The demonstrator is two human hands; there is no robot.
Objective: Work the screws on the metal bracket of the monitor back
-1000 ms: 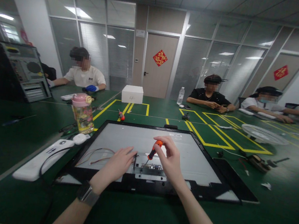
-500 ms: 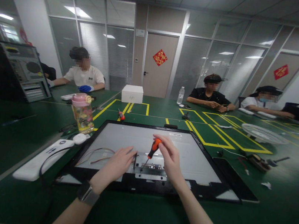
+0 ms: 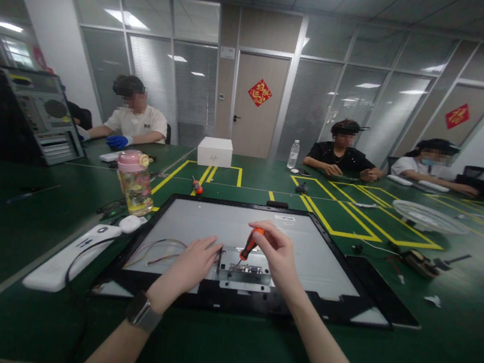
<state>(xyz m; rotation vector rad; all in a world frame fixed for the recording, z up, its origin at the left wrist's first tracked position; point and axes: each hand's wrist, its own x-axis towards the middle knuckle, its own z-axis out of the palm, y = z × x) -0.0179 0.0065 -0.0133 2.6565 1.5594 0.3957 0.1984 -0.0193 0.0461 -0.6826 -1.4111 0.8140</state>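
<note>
One left hand (image 3: 187, 265) palm-down, right hand (image 3: 278, 258) (arched) around tilted screwdriver (image 3: 247, 250)

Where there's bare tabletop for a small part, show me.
Green tabletop shows bare between the forearms, nearer than the panel, and right of the right forearm, nearer than the black slab. Crowded: left of the panel, with white case, cable and pink-lidded bottle.

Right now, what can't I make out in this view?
Head view, screwdriver: tip too small to tell if seated in a screw.
Head view, metal bracket: upper right part hidden by the right hand.
Head view, panel: patch beneath the left hand covered by it.
Head view, computer case: cut off by the left edge.
</note>
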